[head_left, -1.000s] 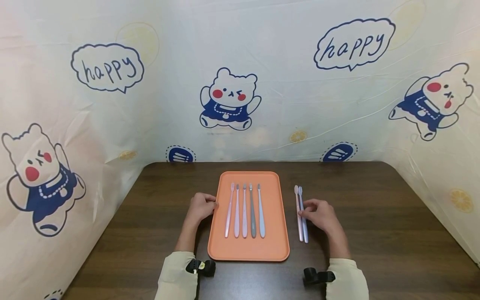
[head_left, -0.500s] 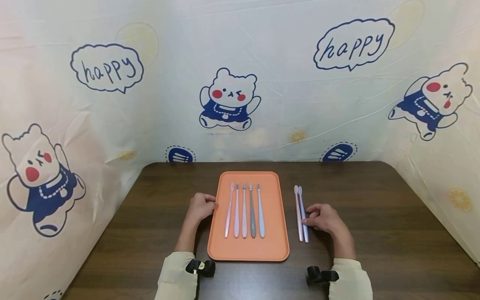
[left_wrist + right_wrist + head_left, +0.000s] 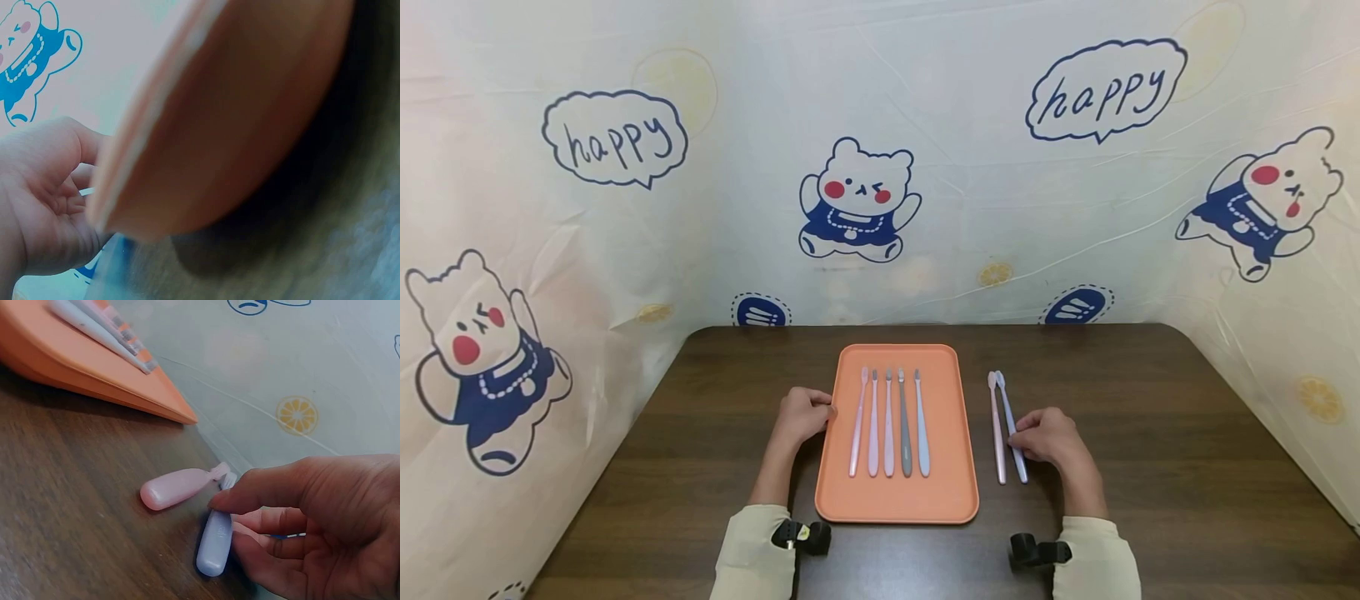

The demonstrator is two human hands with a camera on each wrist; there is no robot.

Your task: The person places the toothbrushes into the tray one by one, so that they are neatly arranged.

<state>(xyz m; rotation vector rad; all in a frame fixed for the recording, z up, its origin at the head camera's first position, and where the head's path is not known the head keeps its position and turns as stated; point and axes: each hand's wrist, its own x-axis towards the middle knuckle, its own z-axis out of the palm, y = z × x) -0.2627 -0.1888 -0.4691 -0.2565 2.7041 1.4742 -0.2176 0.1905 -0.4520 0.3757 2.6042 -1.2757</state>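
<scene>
An orange tray lies on the table, its left rim held by my left hand. In the left wrist view the tray's underside fills the middle and covers some of the fingertips. Several toothbrushes lie side by side on the tray, among them a grey one and a light blue one. Right of the tray, my right hand pinches a lavender-blue toothbrush between thumb and fingers. Just left of it lies a pink toothbrush; their heads are close together, their handle ends apart.
The brown wooden table extends on both sides of the tray. A printed curtain with bears and lettering stands behind the table's back edge and along the sides. Black wrist cameras sit at both sleeves.
My right hand has shifted down along the toothbrushes. The lavender-blue one's handle end has swung right, away from the pink one. My left hand and the tray have stayed in place.
</scene>
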